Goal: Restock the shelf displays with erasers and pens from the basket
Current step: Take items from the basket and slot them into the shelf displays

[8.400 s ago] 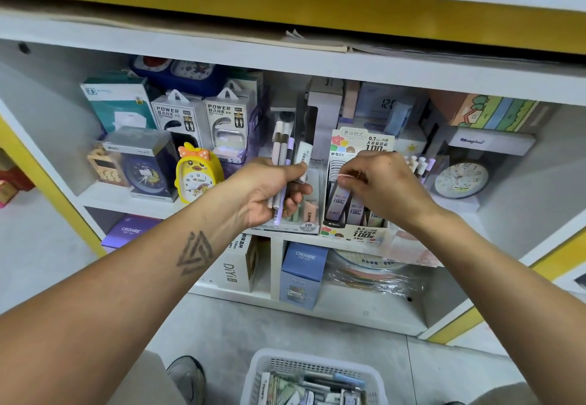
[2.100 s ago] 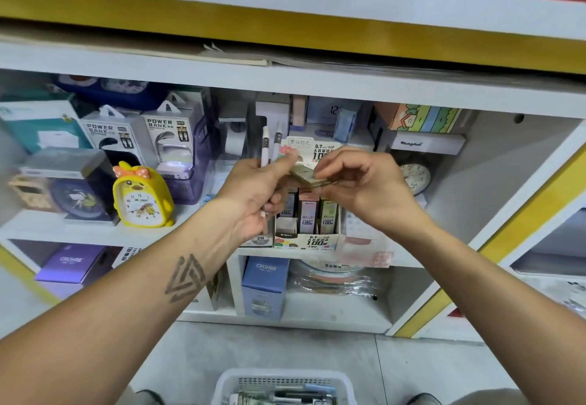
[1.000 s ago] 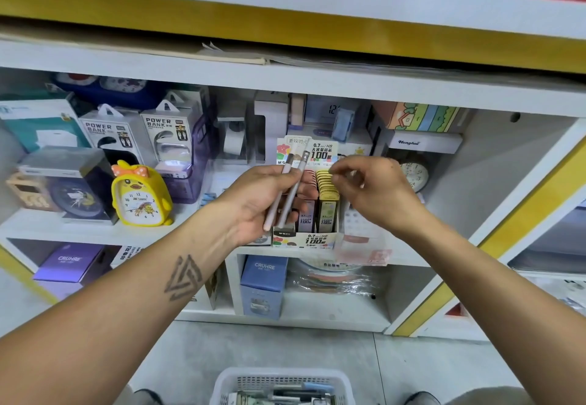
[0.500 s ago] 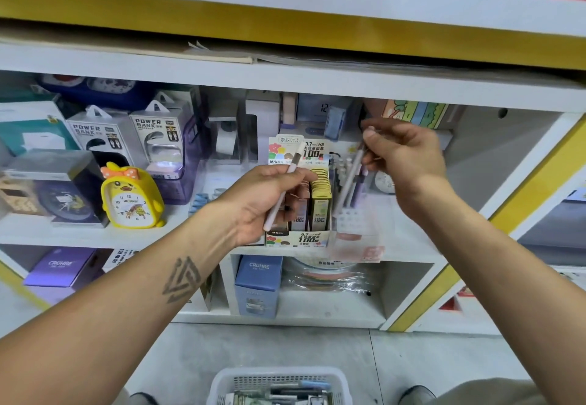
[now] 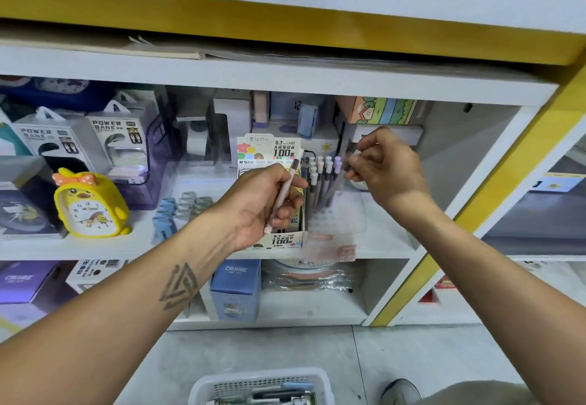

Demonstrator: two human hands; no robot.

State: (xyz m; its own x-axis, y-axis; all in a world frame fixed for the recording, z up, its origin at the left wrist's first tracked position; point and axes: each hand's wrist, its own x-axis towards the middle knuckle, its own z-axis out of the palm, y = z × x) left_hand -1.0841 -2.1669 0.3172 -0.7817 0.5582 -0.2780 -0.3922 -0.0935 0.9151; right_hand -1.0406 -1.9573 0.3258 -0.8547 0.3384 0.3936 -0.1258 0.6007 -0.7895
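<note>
While the left hand (image 5: 260,201) grips a pale pen (image 5: 283,192) before the lead display box (image 5: 279,151), the right hand (image 5: 385,167) pinches another pen (image 5: 344,171) above the clear pen holder (image 5: 336,214). More stock lies in the white basket (image 5: 203,388) on the floor.

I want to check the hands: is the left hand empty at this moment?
No, the left hand grips a pale pink pen in front of the pencil lead display box.

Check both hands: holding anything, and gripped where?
Left hand grips a pale pink pen around its middle, both ends showing. Right hand pinches a second pen near its white top end; its lower part is motion-blurred.
</note>
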